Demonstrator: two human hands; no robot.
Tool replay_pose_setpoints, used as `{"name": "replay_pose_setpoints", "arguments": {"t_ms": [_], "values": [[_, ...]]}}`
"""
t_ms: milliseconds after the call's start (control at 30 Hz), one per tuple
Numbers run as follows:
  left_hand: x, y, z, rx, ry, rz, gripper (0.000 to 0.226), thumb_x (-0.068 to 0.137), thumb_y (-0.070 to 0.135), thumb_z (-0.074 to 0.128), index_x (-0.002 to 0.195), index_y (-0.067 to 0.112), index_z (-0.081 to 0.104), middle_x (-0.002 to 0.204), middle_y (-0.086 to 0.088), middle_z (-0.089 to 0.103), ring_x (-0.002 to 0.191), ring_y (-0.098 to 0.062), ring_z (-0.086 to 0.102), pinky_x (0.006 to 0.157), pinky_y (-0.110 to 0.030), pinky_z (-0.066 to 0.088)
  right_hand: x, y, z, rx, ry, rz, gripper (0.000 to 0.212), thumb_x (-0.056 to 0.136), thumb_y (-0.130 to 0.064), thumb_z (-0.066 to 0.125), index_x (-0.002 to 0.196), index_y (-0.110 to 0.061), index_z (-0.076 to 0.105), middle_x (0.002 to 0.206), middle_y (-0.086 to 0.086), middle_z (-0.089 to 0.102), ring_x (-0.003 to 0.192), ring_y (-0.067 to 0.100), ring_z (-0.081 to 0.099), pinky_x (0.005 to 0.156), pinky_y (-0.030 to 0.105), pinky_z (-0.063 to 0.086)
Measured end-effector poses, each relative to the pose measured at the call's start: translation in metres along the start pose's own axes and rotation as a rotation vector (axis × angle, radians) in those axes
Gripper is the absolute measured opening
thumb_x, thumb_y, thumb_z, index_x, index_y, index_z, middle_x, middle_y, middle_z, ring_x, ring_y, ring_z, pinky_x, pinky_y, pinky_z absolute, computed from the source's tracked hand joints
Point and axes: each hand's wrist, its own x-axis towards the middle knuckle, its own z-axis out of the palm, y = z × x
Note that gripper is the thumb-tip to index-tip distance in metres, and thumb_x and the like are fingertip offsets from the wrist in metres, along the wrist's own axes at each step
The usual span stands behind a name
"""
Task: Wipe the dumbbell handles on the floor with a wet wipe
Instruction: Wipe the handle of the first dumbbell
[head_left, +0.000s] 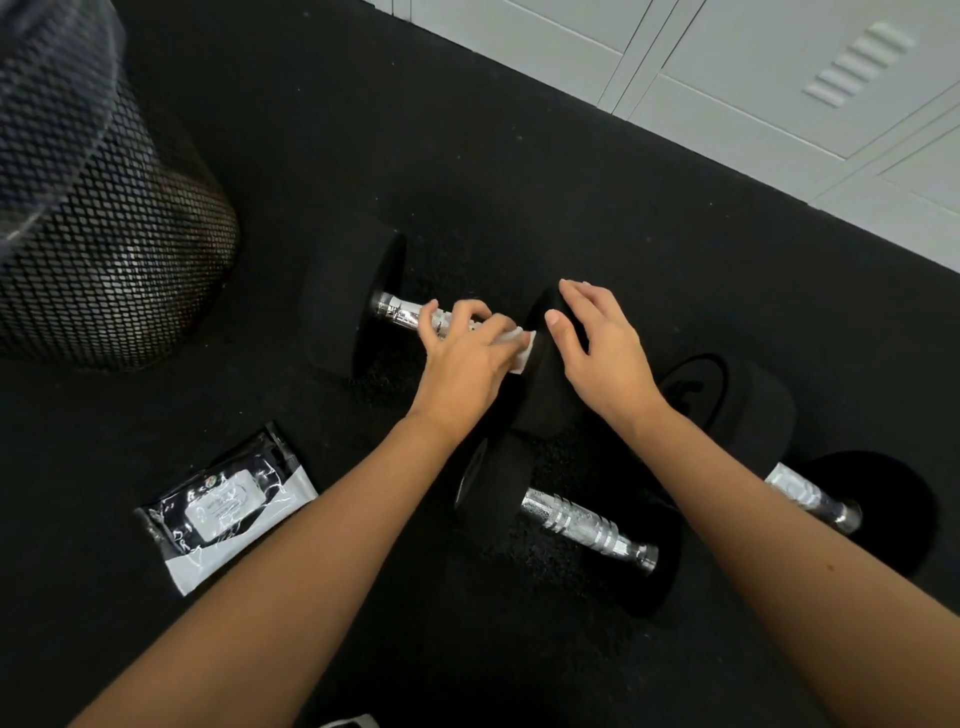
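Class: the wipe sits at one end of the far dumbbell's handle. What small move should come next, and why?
Probably slide the left hand with the wet wipe leftward along the handle, since that chrome stretch lies bare, while the right hand rests on the weight head, steadying it.

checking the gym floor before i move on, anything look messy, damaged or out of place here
Nothing stands out. Three dumbbells lie on the black floor; the left hand presses a white wet wipe on the far dumbbell's handle, and the right hand steadies its weight head. The wipes pack lies flat, with no spill or damage visible.
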Motion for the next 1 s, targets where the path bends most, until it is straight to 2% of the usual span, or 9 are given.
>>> {"name": "replay_pose_setpoints", "arguments": {"t_ms": [67,133,267,400,500,633,767,900,1000], "values": [[-0.008,-0.001,0.004,0.06,-0.005,0.067,0.035,0.07,0.015,0.077,0.103,0.025,0.067,0.106,0.005,0.064,0.106,-0.02,0.041,0.096,-0.062,0.03,-0.001,0.0,0.001,0.0,-0.001,-0.001,0.047,0.097,-0.029,0.043,0.14,-0.01,0.039,0.142,0.001,0.039,0.135,0.012,0.033,0.104,0.014,0.023],[-0.007,-0.005,0.003,0.062,-0.009,0.077,0.035,0.071,0.017,0.077,0.103,0.026,0.068,0.104,0.005,0.064,0.105,-0.02,0.039,0.096,-0.062,0.03,-0.001,0.001,0.001,-0.002,-0.004,-0.003,0.047,0.097,-0.029,0.043,0.14,-0.011,0.039,0.142,0.001,0.039,0.135,0.012,0.032,0.104,0.014,0.023],[0.006,0.0,-0.002,-0.023,-0.065,-0.047,0.022,0.082,0.025,0.066,0.103,0.028,0.069,0.1,0.007,0.062,0.11,-0.022,0.042,0.103,-0.061,0.016,0.0,0.0,0.002,0.009,0.017,0.001,0.046,0.097,-0.028,0.043,0.139,-0.01,0.04,0.141,0.001,0.04,0.133,0.012,0.035,0.106,0.017,0.025],[-0.004,0.002,0.004,0.121,-0.032,0.062,0.034,0.067,0.014,0.077,0.098,0.023,0.067,0.1,0.008,0.06,0.108,-0.018,0.037,0.099,-0.064,0.024,-0.001,0.0,0.003,0.011,0.023,-0.002,0.046,0.098,-0.027,0.042,0.14,-0.009,0.04,0.141,0.003,0.04,0.134,0.013,0.034,0.108,0.021,0.027],[-0.002,-0.009,0.003,0.122,-0.033,0.104,0.036,0.067,0.018,0.079,0.1,0.026,0.068,0.106,0.005,0.062,0.111,-0.022,0.036,0.098,-0.065,0.024,-0.002,0.001,0.003,0.016,0.021,-0.003,0.046,0.098,-0.027,0.042,0.14,-0.009,0.039,0.142,0.003,0.039,0.134,0.014,0.034,0.109,0.022,0.027],[0.004,-0.02,0.0,0.122,-0.01,0.105,0.026,0.072,0.026,0.075,0.097,0.03,0.07,0.108,0.004,0.062,0.112,-0.023,0.035,0.098,-0.067,0.021,-0.001,0.001,0.002,0.018,0.012,0.003,0.045,0.098,-0.027,0.042,0.139,-0.009,0.04,0.141,0.002,0.039,0.133,0.013,0.035,0.107,0.02,0.027],[-0.01,-0.02,0.003,0.067,0.092,0.006,0.022,0.08,0.031,0.058,0.1,0.028,0.068,0.111,0.002,0.063,0.112,-0.024,0.037,0.095,-0.067,0.025,-0.002,0.001,0.005,0.037,0.029,0.004,0.045,0.098,-0.026,0.042,0.139,-0.008,0.04,0.141,0.003,0.039,0.134,0.014,0.034,0.111,0.025,0.028],[-0.01,-0.008,0.011,0.129,0.069,0.088,0.037,0.068,0.019,0.079,0.103,0.027,0.067,0.112,0.003,0.063,0.111,-0.023,0.039,0.095,-0.066,0.027,-0.002,0.001,0.006,0.039,0.031,-0.002,0.045,0.098,-0.026,0.042,0.139,-0.008,0.04,0.141,0.004,0.04,0.134,0.014,0.035,0.111,0.028,0.03],[-0.005,-0.022,0.006,0.123,0.127,0.069,0.033,0.069,0.021,0.079,0.1,0.027,0.068,0.108,0.004,0.062,0.109,-0.022,0.039,0.095,-0.066,0.025,-0.002,0.002,0.005,0.039,0.022,-0.005,0.045,0.098,-0.027,0.042,0.139,-0.008,0.04,0.141,0.003,0.04,0.132,0.013,0.037,0.11,0.026,0.03]]}}
